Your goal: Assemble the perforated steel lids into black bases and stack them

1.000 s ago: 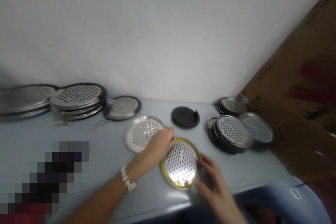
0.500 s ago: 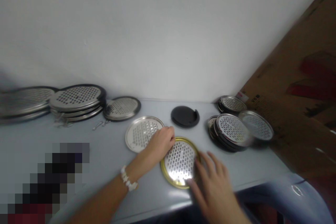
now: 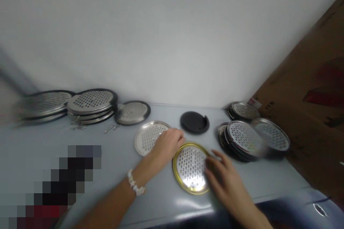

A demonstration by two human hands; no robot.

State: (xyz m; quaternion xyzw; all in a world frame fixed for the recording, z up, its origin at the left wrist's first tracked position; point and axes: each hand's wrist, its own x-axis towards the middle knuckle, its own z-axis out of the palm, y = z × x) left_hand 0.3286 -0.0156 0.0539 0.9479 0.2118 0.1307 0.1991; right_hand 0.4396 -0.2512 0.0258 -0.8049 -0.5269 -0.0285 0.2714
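Observation:
A round metal grater plate with a yellow rim [image 3: 192, 167] lies flat on the table in front of me. My left hand [image 3: 170, 144] is closed at the plate's upper left edge, its fingers curled under. What it pinches, if anything, is hidden. By the plate's right edge is my right hand [image 3: 225, 179], its fingers bent but apart and slightly blurred. Partly behind my left hand lies a plain silver grater plate [image 3: 149, 137]. Beyond the yellow-rimmed plate sits a black round base [image 3: 194, 122] with a raised lip on its right side.
Against the wall at left stand stacked grater plates in black holders [image 3: 91, 102], with a smaller grater [image 3: 133, 112] beside them. Small metal clips [image 3: 112, 127] lie nearby. More stacked graters [image 3: 243, 137] are at right, near a cardboard box [image 3: 303, 78].
The camera view has turned a little, moving everything to the right. My right hand's fingers have drawn closer together and back towards the plate's right edge. My left hand stays at the upper left rim.

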